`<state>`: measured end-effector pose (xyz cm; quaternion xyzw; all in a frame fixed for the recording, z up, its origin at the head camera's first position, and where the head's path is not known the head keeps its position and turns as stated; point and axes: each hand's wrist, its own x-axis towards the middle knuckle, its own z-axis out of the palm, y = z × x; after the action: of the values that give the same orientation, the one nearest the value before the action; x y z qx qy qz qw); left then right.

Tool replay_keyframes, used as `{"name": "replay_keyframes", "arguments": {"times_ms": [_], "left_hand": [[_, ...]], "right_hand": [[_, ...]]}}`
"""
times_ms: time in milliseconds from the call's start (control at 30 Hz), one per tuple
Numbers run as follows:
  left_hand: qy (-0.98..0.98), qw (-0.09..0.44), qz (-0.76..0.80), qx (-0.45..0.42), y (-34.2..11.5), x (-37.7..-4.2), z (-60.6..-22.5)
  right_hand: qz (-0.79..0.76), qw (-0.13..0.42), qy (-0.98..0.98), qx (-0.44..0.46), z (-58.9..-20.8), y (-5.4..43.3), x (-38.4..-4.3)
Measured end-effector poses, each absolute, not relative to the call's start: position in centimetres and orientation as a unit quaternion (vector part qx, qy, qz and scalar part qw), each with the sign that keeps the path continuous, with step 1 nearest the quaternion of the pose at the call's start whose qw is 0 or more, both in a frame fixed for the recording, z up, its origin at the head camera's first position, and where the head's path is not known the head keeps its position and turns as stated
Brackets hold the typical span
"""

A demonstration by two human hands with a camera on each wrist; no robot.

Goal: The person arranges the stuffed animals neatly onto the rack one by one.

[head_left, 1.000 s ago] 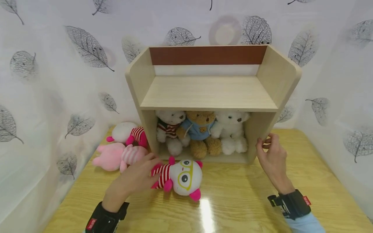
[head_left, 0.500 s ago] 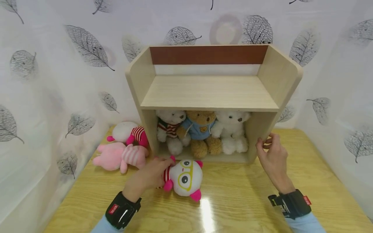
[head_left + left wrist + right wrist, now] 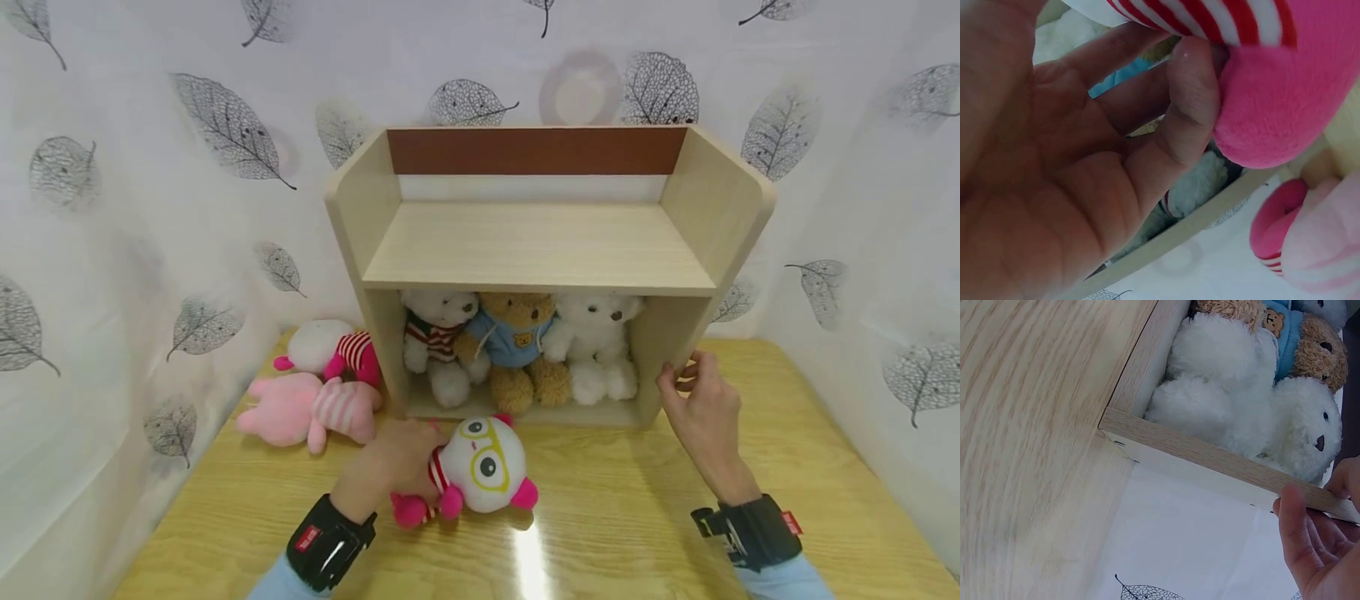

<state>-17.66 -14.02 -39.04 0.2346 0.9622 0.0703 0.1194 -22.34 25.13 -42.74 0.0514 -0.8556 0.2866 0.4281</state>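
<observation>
My left hand (image 3: pixel 401 458) grips the striped body of a plush panda (image 3: pixel 487 462) with yellow glasses and pink ears, tilted just above the table in front of the shelf. In the left wrist view, the fingers of my left hand (image 3: pixel 1085 144) curl against the toy's red-and-white striped body and pink lower end (image 3: pixel 1279 106). My right hand (image 3: pixel 701 412) pinches the right side panel of the wooden shelf (image 3: pixel 540 246); the right wrist view shows thumb and fingers of that hand (image 3: pixel 1325 537) on either side of the panel's front edge.
Inside the lower compartment sit a white bear in a striped top (image 3: pixel 442 346), a brown bear in blue (image 3: pixel 517 346) and a white bear (image 3: pixel 596 346). Left of the shelf, a pink plush pig (image 3: pixel 315 408) and another panda (image 3: pixel 322 346) lie on the table (image 3: pixel 615 517).
My left hand has moved right along the panda's body and taken hold of it. The panda is raised slightly and shifted right. The right hand stays on the shelf panel.
</observation>
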Motion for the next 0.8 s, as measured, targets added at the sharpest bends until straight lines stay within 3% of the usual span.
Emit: {"name": "replay_keyframes", "arguments": {"times_ms": [500, 800], "left_hand": [[0.953, 0.120, 0.136, 0.243, -14.06, -17.33, -39.84], [0.946, 0.176, 0.143, 0.230, -14.24, -17.41, -39.09]], "right_hand": [[0.280, 0.429, -0.857, 0.056, -42.56, 25.39, -22.25], [0.274, 0.430, -0.859, 0.052, -43.05, 25.15, -22.21]]}}
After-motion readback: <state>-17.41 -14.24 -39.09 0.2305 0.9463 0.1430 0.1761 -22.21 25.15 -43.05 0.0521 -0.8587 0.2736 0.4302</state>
